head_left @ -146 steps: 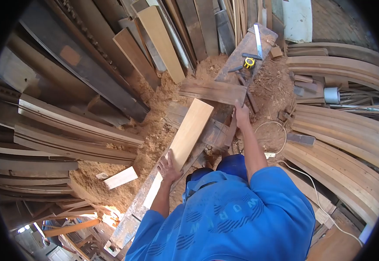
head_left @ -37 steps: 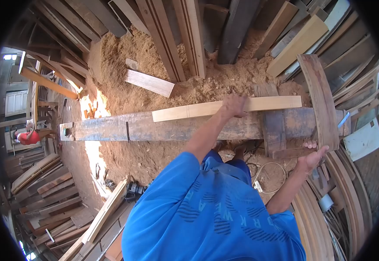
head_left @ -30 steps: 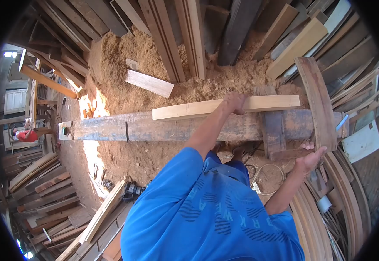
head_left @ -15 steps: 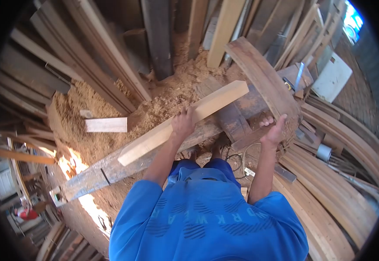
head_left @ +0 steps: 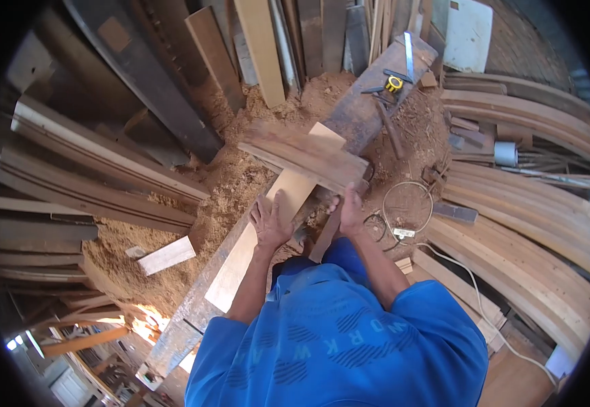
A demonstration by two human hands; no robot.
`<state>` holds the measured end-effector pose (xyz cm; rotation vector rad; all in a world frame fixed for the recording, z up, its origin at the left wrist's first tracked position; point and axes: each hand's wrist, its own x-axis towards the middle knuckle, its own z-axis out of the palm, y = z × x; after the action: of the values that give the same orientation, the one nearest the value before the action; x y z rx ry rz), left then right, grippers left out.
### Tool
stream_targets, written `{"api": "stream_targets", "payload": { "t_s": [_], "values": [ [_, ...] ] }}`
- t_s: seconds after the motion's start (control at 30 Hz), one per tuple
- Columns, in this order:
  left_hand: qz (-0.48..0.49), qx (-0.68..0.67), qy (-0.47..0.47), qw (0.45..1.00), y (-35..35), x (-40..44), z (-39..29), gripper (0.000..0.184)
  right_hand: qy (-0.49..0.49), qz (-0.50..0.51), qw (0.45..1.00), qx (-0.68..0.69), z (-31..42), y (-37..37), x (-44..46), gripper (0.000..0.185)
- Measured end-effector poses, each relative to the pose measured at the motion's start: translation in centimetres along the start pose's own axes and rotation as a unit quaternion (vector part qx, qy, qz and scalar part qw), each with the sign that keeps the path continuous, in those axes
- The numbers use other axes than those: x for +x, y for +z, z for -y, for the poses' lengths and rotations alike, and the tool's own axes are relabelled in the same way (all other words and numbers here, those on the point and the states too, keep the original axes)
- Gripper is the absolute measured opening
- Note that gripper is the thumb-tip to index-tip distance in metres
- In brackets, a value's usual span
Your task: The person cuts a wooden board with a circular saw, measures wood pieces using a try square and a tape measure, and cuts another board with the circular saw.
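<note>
A pale wooden board [head_left: 234, 268] lies along a long worn beam [head_left: 193, 305]. My left hand [head_left: 271, 225] rests on the pale board with its fingers spread. My right hand [head_left: 352, 214] grips a brown wooden board [head_left: 301, 154] at its near right end, thumb up. That brown board lies crosswise over the pale one and hides part of it; its far end is blurred, and whether the two touch I cannot tell. From its near end a narrower brown piece [head_left: 329, 234] runs down towards my legs; I cannot make out whether they are joined.
A yellow tape measure [head_left: 394, 83] and a metal square [head_left: 409, 57] lie on the beam's far end. Planks [head_left: 261, 47] lean upright at the back. Curved timbers [head_left: 505, 237] are stacked at right. A cable [head_left: 384, 203] loops on the floor. A short offcut [head_left: 167, 256] lies on sawdust.
The brown board has swung left and down, from the right side to across the pale board. My left hand has flattened out on the pale board. The view has turned to the right.
</note>
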<state>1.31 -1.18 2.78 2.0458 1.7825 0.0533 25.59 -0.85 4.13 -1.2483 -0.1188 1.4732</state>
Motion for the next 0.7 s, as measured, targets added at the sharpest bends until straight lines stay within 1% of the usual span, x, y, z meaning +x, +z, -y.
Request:
{"api": "stream_targets", "payload": {
  "t_s": [0.03,0.1,0.13,0.17,0.27,0.37,0.4,0.43,0.47,0.5,0.53,0.63,0.7],
  "values": [
    [0.000,-0.013,0.002,1.000,0.4,0.5,0.2,0.111,0.007,0.005,1.000,-0.005,-1.2,-0.3,0.1,0.045],
    [-0.007,-0.040,0.010,0.999,0.7,1.3,0.3,0.113,-0.059,0.013,0.988,-0.143,-3.5,-0.7,1.3,0.041],
    [-0.013,-0.056,0.015,0.998,0.7,1.6,0.0,0.113,-0.090,0.017,0.973,-0.213,-4.1,-0.6,1.6,0.039],
    [-0.019,-0.072,0.020,0.997,0.7,1.9,-0.4,0.114,0.016,-0.017,0.973,-0.231,-4.3,-1.1,1.5,0.037],
    [-0.039,-0.033,0.047,0.998,1.1,2.0,-1.5,0.118,0.032,0.018,0.985,-0.171,-6.0,-2.1,2.9,0.039],
    [-0.084,-0.109,0.086,0.987,1.3,2.4,-1.6,0.104,0.030,0.025,0.984,-0.175,-3.8,-1.3,2.6,0.041],
    [-0.105,-0.200,0.049,0.973,1.4,2.9,-0.4,0.096,0.026,0.022,0.984,-0.175,-4.0,-1.4,3.1,0.040],
    [-0.124,-0.290,0.010,0.949,1.7,3.8,1.4,0.088,0.025,0.015,0.984,-0.175,-4.2,-1.7,3.5,0.039],
    [-0.138,-0.422,-0.053,0.894,0.8,4.3,1.8,0.080,0.021,0.010,0.984,-0.177,-4.4,-2.2,3.8,0.038],
    [-0.170,-0.547,-0.110,0.813,-0.1,4.8,2.3,0.071,0.039,0.008,0.983,-0.179,-4.2,-2.3,3.9,0.037],
    [-0.191,-0.691,-0.185,0.672,-2.0,5.0,2.0,0.062,0.055,0.007,0.982,-0.182,-3.5,-2.1,4.0,0.037],
    [-0.196,-0.614,-0.185,0.742,-3.4,5.2,7.0,0.066,0.076,0.023,0.984,-0.160,-2.9,-1.6,3.4,0.036],
    [-0.151,-0.482,-0.179,0.844,-4.2,4.9,7.6,0.070,0.078,0.024,0.986,-0.142,-2.7,-1.4,3.5,0.036]
  ]
}}
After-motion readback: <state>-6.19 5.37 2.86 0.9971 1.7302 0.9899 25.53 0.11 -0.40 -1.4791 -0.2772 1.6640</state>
